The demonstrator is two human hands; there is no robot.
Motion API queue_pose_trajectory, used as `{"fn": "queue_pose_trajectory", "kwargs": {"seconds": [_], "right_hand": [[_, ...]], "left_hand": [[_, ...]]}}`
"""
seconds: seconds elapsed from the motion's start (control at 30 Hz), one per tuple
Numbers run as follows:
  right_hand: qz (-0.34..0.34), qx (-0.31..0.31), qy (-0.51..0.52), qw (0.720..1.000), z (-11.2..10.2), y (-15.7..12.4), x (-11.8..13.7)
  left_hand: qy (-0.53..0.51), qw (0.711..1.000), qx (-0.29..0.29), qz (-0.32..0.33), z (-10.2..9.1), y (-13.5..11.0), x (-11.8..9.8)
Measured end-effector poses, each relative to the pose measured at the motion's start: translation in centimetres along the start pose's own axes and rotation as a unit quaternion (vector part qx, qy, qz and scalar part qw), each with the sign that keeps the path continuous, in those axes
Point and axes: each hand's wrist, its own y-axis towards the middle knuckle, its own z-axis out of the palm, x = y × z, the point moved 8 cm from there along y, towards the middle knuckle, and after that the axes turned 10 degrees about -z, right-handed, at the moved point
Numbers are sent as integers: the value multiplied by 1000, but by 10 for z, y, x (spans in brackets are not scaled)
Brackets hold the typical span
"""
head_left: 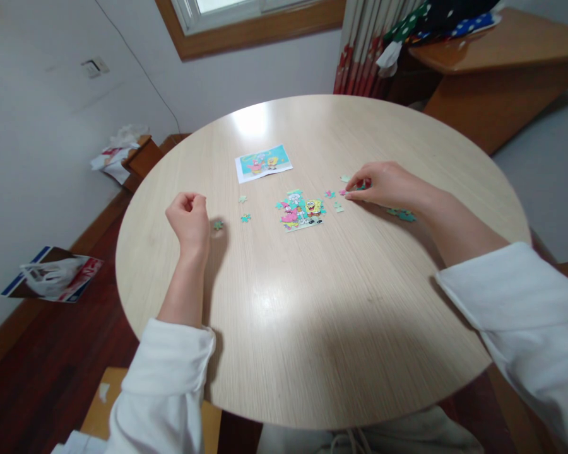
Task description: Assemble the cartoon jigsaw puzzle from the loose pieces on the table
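A small, partly joined cartoon jigsaw (301,210) lies in the middle of a round wooden table (312,328). Behind it lies a printed picture card (263,162) of the same scene. My right hand (383,185) rests on the table to the right of the jigsaw, fingers pinched on a loose puzzle piece (344,192). My left hand (188,217) is curled into a loose fist on the left, with nothing visible in it. A loose teal piece (217,225) lies just beside it. More loose pieces (245,218) lie between that hand and the jigsaw.
Several loose pieces (402,215) lie under my right wrist. A wooden desk (492,57) with clothes stands at the back right. Bags and papers (57,274) lie on the dark floor at the left, and a cardboard box (99,403) sits below the table edge.
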Motion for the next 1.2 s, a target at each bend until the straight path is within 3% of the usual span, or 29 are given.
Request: {"fn": "queue_pose_trajectory", "kwargs": {"seconds": [0.73,1.2], "right_hand": [[11,24,10,1000,5,0,2],[46,-27,14,998,-6,-4,0]], "left_hand": [[5,1000,7,-13,1,-3,-1],[20,1000,3,-10,1,-2,-2]]}}
